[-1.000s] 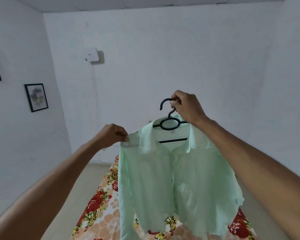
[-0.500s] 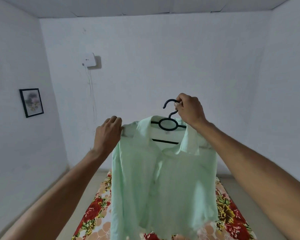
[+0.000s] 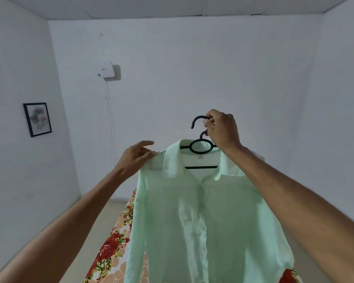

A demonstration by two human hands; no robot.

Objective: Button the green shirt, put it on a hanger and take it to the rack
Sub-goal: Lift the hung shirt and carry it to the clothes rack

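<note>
Hanging from a black hanger [image 3: 199, 147], the green shirt [image 3: 208, 217] is held up in mid-air in front of the person, front facing the camera.

Head view:
- Right hand [image 3: 223, 129]: closed around the neck of the hanger's hook, fingers curled tight; the hook's curved tip sticks out to the left of the knuckles. The oval loop and the two horizontal bars of the hanger sit just below this hand, inside the shirt's open collar.
- Left hand [image 3: 137, 158]: at the shirt's shoulder on that side. Thumb and lower fingers touch the fabric edge by the collar; index finger is stretched out and lifted clear of the cloth. Whether cloth is actually pinched between thumb and fingers, I cannot tell.
- Shirt: placket closed down the middle, buttons only faintly visible. Collar points lie spread to either side below the right hand. One sleeve hangs straight down under the left hand; the other side is partly hidden behind the right forearm.
- Below both hands and behind the shirt: a flowered bedsheet [image 3: 108, 250], red and yellow print, showing past the shirt's left edge and at the lower right corner.
- Beyond the left hand, on the far wall: a white box [image 3: 106, 69] with thin wires running down.
- Far left of the left hand, on the side wall: a framed picture [image 3: 37, 119].
</note>
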